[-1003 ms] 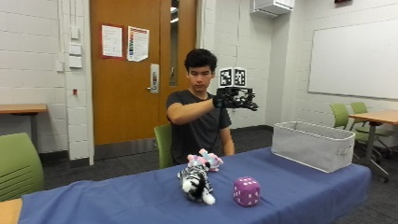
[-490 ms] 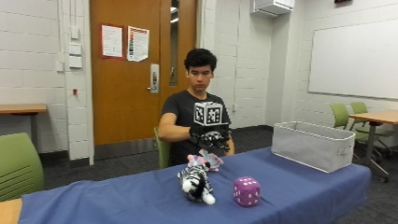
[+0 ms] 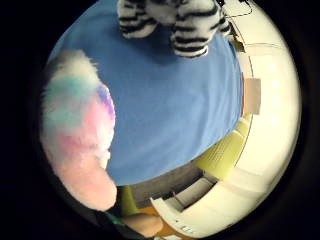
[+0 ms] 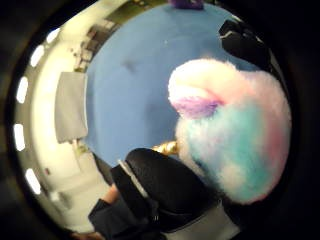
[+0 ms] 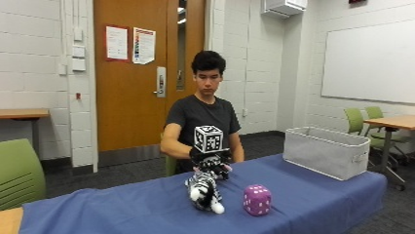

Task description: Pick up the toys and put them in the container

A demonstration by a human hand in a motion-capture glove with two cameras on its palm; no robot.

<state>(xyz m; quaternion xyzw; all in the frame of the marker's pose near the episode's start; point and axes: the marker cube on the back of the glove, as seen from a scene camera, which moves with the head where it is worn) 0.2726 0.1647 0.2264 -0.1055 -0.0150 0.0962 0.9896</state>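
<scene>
- Outside view: I sit behind the blue-clothed surface [image 5: 129,209] in the middle of the frame, and my gloved right hand [image 5: 209,160] is down at the pastel pink-and-blue fluffy plush toy [image 5: 222,169], just behind the black-and-white striped zebra plush [image 5: 204,190]. From here I cannot tell how my fingers stand. A purple plush die with white dots [image 5: 257,200] sits near the zebra, toward the lower right. The grey fabric container [image 5: 326,157] stands well apart at the right end of the surface.
- Thumb-side palm view: the pastel plush toy [image 4: 235,135] fills the right half, close to my palm, with its purple patch showing. A black gloved finger [image 4: 165,182] curls in beside it at the lower centre; whether it is actually gripping the toy I cannot tell. The grey container [image 4: 70,107] shows at the left edge, beyond the blue cloth [image 4: 130,90].
- Little-finger-side palm view: the pastel toy [image 3: 77,130] lies at the left on the blue cloth [image 3: 175,110]; the zebra's striped legs [image 3: 175,22] show at the top of the frame.
</scene>
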